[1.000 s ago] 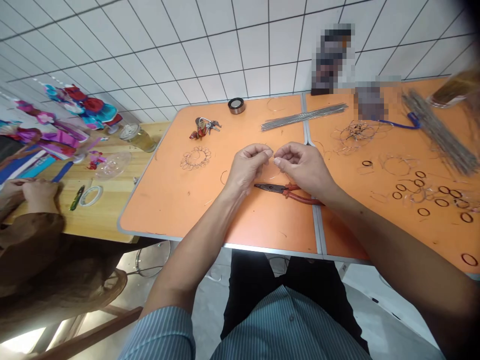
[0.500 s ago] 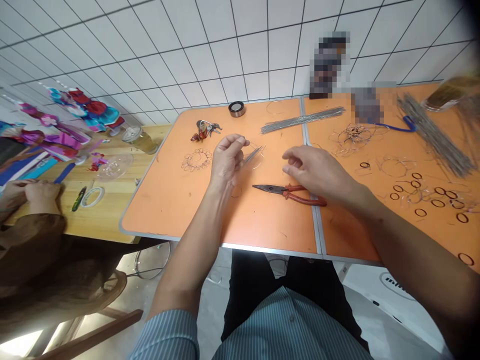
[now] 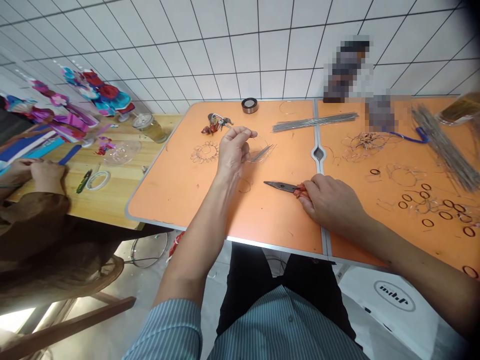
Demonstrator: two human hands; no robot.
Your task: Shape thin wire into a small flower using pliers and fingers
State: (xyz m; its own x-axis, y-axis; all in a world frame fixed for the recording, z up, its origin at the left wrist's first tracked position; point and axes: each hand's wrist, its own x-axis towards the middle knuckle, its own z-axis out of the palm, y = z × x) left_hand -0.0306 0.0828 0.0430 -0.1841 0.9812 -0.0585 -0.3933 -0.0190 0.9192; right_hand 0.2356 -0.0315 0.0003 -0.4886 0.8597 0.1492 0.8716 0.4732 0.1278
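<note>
1. The right hand (image 3: 333,202) is wrapped around the handles of the red-handled pliers (image 3: 287,187), which lie low over the orange table (image 3: 176,195), nose pointing left.
2. These pliers should feel stiff and fairly heavy for their size; the handles are the place to hold, the palm well back from the metal nose.
3. The left hand (image 3: 233,152) is raised, thumb and forefinger pinched together; I cannot tell whether fine wire sits between them.
4. Just beside its fingers are short wires (image 3: 263,152), either held or lying there; I cannot tell which. They look light, springy and easily bent, best pinched together near one end, clear of the sharp tips.
5. Farther left is a scalloped wire ring (image 3: 204,152), likely easy to deform, so lift it by its rim.
6. Beyond lie keys (image 3: 215,123) and a bundle of straight wires (image 3: 315,122), which probably slide over one another; grip it mid-length.
</note>
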